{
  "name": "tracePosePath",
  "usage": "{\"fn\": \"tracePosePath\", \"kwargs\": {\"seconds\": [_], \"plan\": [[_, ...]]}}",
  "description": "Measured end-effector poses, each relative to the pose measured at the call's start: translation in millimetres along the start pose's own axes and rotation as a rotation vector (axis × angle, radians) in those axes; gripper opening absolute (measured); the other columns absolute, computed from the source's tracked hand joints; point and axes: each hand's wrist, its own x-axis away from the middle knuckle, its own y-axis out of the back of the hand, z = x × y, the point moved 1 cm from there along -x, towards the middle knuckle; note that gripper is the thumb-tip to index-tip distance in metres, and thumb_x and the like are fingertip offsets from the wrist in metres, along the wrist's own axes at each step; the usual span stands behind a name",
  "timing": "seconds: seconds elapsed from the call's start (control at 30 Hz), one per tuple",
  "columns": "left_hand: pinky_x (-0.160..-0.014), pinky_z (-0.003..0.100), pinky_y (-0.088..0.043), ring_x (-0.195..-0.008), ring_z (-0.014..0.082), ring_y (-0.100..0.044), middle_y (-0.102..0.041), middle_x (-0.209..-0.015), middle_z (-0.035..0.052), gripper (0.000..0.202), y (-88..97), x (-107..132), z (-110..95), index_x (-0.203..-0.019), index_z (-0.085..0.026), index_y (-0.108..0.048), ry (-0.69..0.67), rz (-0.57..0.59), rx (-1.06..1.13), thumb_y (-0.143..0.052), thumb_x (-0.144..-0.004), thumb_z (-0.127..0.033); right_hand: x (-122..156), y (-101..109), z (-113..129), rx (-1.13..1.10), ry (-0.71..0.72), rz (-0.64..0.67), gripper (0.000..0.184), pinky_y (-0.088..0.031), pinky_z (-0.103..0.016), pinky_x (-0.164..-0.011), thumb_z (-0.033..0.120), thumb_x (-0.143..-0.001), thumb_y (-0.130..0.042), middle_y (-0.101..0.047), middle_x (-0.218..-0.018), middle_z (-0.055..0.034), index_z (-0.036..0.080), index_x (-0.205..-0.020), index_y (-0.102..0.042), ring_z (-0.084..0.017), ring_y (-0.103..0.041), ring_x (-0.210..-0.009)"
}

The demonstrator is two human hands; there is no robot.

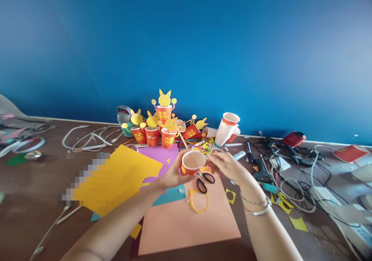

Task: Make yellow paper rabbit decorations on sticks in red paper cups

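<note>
A red paper cup (189,170) with a white rim is tilted so that its pale inside faces me. My left hand (173,171) is wrapped round its left side. At the cup's right rim, the fingertips of my right hand (228,166) are pinched together; what they hold, if anything, is too small to make out. Black-handled scissors (201,186) lie just below the cup, partly behind it. Closer to me, a yellow paper cutout with a round hole (190,203) rests on a large peach paper sheet (186,230).
Decorated red cups with yellow animal heads (152,135) stand at the back, beside a grey flask (124,117) and a white cup stack (224,133). Yellow paper (119,175) lies left. A glue gun (261,171), tangled cables (299,191) and a power strip (360,234) occupy the right.
</note>
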Motion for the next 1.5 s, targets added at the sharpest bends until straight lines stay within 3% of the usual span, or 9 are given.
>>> {"fn": "tracePosePath", "kwargs": {"seconds": [0.07, 0.17, 0.33, 0.53, 0.63, 0.7, 0.8, 1.07, 1.5], "plan": [[-0.097, 0.043, -0.048, -0.120, 0.0294, -0.055, -0.054, -0.128, 0.0110, 0.074, -4.5, 2.0, -6.1, -0.132, -0.026, -0.041, 0.017, 0.145, 0.061, -0.078, -0.068, -0.030, -7.1, 2.4, -2.6, -0.130, 0.013, -0.101, 0.050, -0.023, -0.023, -0.039, 0.063, -0.083, -0.050, -0.047, -0.047, 0.0029, 0.016, -0.070, -0.064, -0.008, -0.037, -0.039], [-0.096, 0.042, -0.048, -0.117, 0.0280, -0.057, -0.059, -0.125, 0.0103, 0.071, -12.0, 5.9, -13.3, -0.131, -0.026, -0.043, -0.007, 0.332, 0.102, -0.077, -0.068, -0.030, -10.7, -7.7, -1.7, -0.280, 0.028, 0.013, 0.048, -0.021, -0.023, -0.041, 0.063, -0.083, -0.051, -0.038, -0.050, 0.0050, 0.017, -0.076, -0.066, -0.007, -0.032, -0.042], [-0.099, 0.045, -0.045, -0.116, 0.0291, -0.058, -0.061, -0.125, 0.0121, 0.068, -17.0, 5.8, -22.9, -0.129, -0.023, -0.048, -0.052, 0.407, -0.048, -0.076, -0.068, -0.032, -8.0, -20.1, 3.5, -0.403, 0.108, 0.054, 0.039, -0.020, -0.024, -0.044, 0.056, -0.079, -0.062, -0.030, -0.048, 0.0063, 0.019, -0.067, -0.063, -0.008, -0.025, -0.044], [-0.094, 0.045, -0.049, -0.105, 0.0308, -0.063, -0.065, -0.114, 0.0140, 0.063, -29.5, 11.7, -31.6, -0.124, -0.022, -0.055, -0.193, 0.562, 0.023, -0.077, -0.066, -0.037, -13.8, 14.3, -2.1, -0.603, 0.189, -0.508, 0.042, -0.019, -0.022, -0.039, 0.057, -0.066, -0.073, -0.037, -0.051, 0.0063, 0.019, -0.065, -0.055, -0.006, -0.027, -0.043], [-0.089, 0.044, -0.052, -0.113, 0.0312, -0.060, -0.059, -0.124, 0.0151, 0.074, -28.2, 12.4, -23.2, -0.132, -0.023, -0.046, -0.004, 0.398, 0.230, -0.077, -0.067, -0.042, -6.1, 36.4, 1.4, -0.637, 0.337, -0.761, 0.036, -0.024, -0.022, -0.041, 0.053, -0.073, -0.069, -0.041, -0.055, 0.0052, 0.019, -0.070, -0.057, -0.006, -0.033, -0.045], [-0.087, 0.045, -0.053, -0.110, 0.0309, -0.061, -0.060, -0.122, 0.0144, 0.075, -23.9, 10.7, -13.9, -0.131, -0.024, -0.046, 0.156, 0.265, 0.294, -0.079, -0.066, -0.042, 0.1, 41.6, 5.6, -0.603, 0.376, -0.801, 0.033, -0.025, -0.023, -0.042, 0.050, -0.077, -0.066, -0.044, -0.056, 0.0043, 0.019, -0.073, -0.059, -0.007, -0.036, -0.046], [-0.089, 0.047, -0.052, -0.111, 0.0316, -0.061, -0.063, -0.118, 0.0118, 0.073, -15.9, 6.5, -2.4, -0.126, -0.025, -0.048, 0.247, 0.134, 0.299, -0.081, -0.064, -0.043, 5.1, 36.5, 10.8, -0.527, 0.368, -0.742, 0.030, -0.026, -0.023, -0.042, 0.048, -0.080, -0.063, -0.048, -0.058, 0.0030, 0.019, -0.075, -0.059, -0.008, -0.039, -0.046], [-0.096, 0.046, -0.049, -0.120, 0.0300, -0.055, -0.055, -0.131, 0.0113, 0.079, 1.8, -2.3, 5.3, -0.133, -0.027, -0.038, 0.112, -0.083, 0.104, -0.078, -0.067, -0.041, 12.8, 27.8, 16.4, -0.441, 0.418, -0.673, 0.028, -0.040, -0.025, -0.052, 0.046, -0.088, -0.053, -0.055, -0.069, 0.0005, 0.022, -0.075, -0.050, -0.012, -0.053, -0.058], [-0.093, 0.045, -0.049, -0.116, 0.0307, -0.057, -0.058, -0.126, 0.0123, 0.073, 3.4, -1.5, 11.1, -0.128, -0.025, -0.042, 0.166, -0.108, 0.156, -0.079, -0.066, -0.034, 3.9, 19.3, 7.1, 0.081, 0.287, -0.255, 0.033, -0.027, -0.024, -0.046, 0.047, -0.091, -0.046, -0.041, -0.056, 0.0043, 0.018, -0.086, -0.060, -0.010, -0.035, -0.049]]}}
